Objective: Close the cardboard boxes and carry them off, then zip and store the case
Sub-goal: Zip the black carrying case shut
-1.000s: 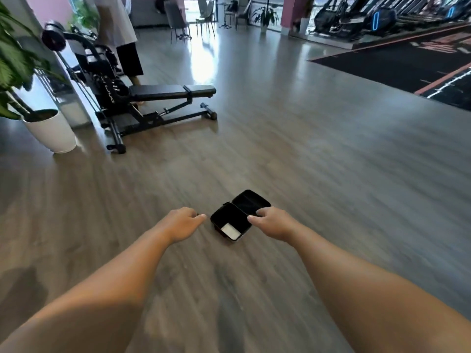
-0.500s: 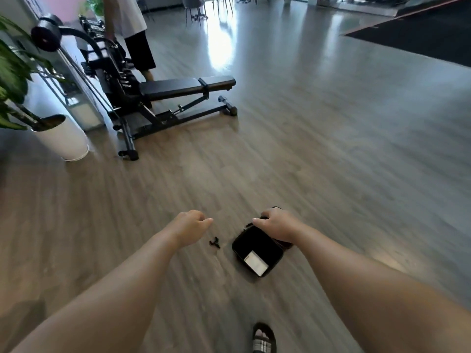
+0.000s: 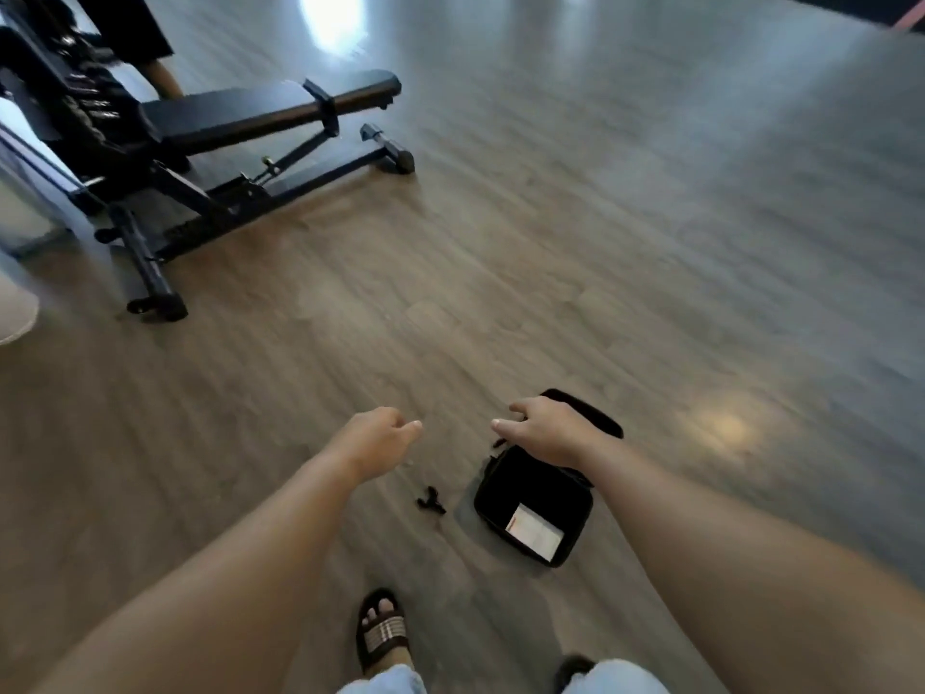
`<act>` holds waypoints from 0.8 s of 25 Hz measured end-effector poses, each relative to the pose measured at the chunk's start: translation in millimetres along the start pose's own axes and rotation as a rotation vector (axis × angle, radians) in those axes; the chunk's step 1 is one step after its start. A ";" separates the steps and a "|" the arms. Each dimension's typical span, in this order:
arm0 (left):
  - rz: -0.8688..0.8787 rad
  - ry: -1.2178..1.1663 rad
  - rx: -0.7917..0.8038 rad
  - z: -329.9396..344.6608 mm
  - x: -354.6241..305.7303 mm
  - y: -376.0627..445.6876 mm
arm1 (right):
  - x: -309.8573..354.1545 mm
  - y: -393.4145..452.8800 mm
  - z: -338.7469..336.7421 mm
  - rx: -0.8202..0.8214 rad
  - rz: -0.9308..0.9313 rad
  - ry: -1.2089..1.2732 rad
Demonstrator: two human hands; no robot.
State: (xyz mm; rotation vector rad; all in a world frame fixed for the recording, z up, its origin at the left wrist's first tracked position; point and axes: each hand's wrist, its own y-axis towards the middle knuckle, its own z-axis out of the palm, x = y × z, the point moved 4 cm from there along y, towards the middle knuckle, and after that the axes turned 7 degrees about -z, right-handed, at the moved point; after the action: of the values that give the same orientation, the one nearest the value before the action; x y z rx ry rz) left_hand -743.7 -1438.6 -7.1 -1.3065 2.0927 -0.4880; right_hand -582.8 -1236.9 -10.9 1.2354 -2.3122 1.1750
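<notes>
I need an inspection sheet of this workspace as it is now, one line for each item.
Surface: wooden floor, bare around the case.
Job's things: black case lies open, a white card inside; cardboard boxes: nothing seen.
Clutter: small black piece left of the case.
Hands: left hand loosely curled, holding nothing; right hand over the lid edge, grip unclear.
Cables: nothing seen.
Surroundings: weight bench, another person's legs behind it.

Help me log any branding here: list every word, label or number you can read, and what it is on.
No text here can be read.
The white card inside the open black case: faint print and a reddish edge, too blurred to read.
The bench: no lettering legible.
The sandal: pale stripes only, no words visible.
</notes>
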 end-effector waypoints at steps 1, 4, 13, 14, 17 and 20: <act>0.006 0.027 0.019 6.0 9.9 25.3 | -0.2 22.4 10.2 -0.007 0.005 0.012; -0.003 0.064 0.088 45.0 39.9 97.2 | -14.9 87.8 58.7 0.009 0.010 0.018; -0.179 0.098 0.232 262.3 156.8 286.7 | -136.8 285.2 275.3 0.157 0.014 -0.003; -0.203 0.103 0.236 291.3 170.6 306.6 | -154.1 306.3 303.9 0.173 0.016 -0.003; -0.252 0.112 0.229 357.0 194.9 349.8 | -193.0 359.9 365.3 0.195 0.009 -0.049; -0.295 0.112 0.180 405.9 210.9 376.9 | -217.5 400.8 412.6 0.189 -0.025 -0.112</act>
State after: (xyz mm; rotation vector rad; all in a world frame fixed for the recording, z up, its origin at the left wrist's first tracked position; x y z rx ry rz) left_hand -791.3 -1455.4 -597.6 -1.5152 1.8983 -0.8735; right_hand -713.7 -1303.0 -608.2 1.4249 -2.2995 1.3746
